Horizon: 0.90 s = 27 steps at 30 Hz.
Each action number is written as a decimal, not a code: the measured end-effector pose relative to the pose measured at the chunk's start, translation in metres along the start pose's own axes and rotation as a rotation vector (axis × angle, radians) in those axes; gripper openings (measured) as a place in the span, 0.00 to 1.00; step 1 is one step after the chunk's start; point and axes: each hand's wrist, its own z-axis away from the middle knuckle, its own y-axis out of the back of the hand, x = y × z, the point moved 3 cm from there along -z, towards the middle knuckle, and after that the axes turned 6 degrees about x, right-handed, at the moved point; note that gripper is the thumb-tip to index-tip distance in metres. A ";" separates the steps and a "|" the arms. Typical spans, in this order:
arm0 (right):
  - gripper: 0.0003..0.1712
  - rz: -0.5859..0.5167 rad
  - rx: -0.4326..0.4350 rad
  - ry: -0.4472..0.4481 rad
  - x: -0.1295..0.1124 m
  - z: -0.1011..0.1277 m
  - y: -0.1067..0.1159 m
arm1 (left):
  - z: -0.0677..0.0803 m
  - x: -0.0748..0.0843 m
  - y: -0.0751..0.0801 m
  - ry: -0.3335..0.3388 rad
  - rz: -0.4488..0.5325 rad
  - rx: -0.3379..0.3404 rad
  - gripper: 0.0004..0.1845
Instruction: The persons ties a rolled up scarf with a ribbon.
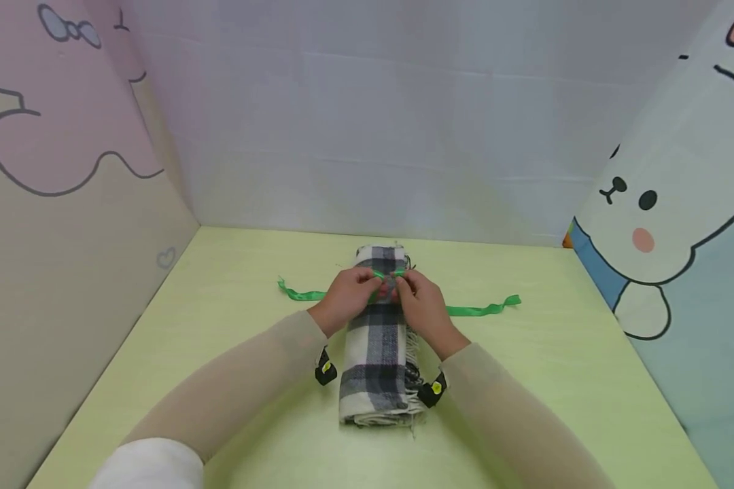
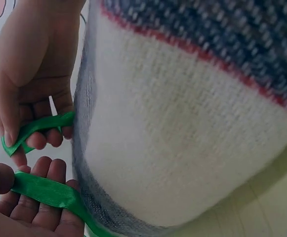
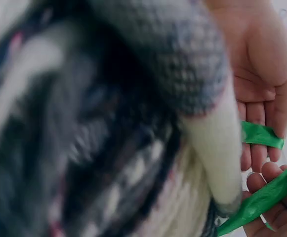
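A folded plaid scarf in white, grey and dark blue with a fringed right side lies lengthwise on the table. Over its far part, my left hand pinches a green ribbon between thumb and fingers. My right hand faces it closely and pinches another stretch of green ribbon. In the left wrist view the ribbon runs from the left fingers down beside the scarf's edge. Ribbon tails lie out on the table left and right, partly hidden by the hands.
The pale yellow-green table meets a white back wall. Side panels with cartoon drawings flank it. Black wrist devices with yellow dots hang below both wrists, one on each side of the scarf.
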 end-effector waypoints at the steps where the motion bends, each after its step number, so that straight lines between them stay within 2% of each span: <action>1: 0.15 0.021 -0.001 0.023 -0.001 0.000 0.001 | 0.000 0.001 -0.001 -0.006 -0.014 -0.001 0.14; 7: 0.14 0.068 -0.002 0.100 -0.009 -0.005 0.002 | -0.001 0.005 -0.004 -0.031 -0.057 -0.002 0.14; 13: 0.16 0.099 -0.005 0.124 -0.012 -0.009 0.000 | -0.003 0.006 -0.007 -0.009 0.008 -0.026 0.14; 18: 0.16 0.136 0.015 0.124 -0.013 -0.012 -0.002 | -0.002 0.008 -0.010 0.000 0.011 -0.007 0.15; 22: 0.14 0.249 0.019 0.141 -0.015 -0.014 -0.004 | -0.002 0.009 -0.015 0.000 -0.002 0.025 0.18; 25: 0.15 0.369 0.000 0.150 -0.019 -0.014 -0.005 | -0.001 0.010 -0.017 -0.034 -0.013 0.038 0.20; 27: 0.19 0.429 -0.017 0.156 -0.023 -0.013 -0.005 | 0.001 0.013 -0.018 -0.067 -0.020 0.034 0.21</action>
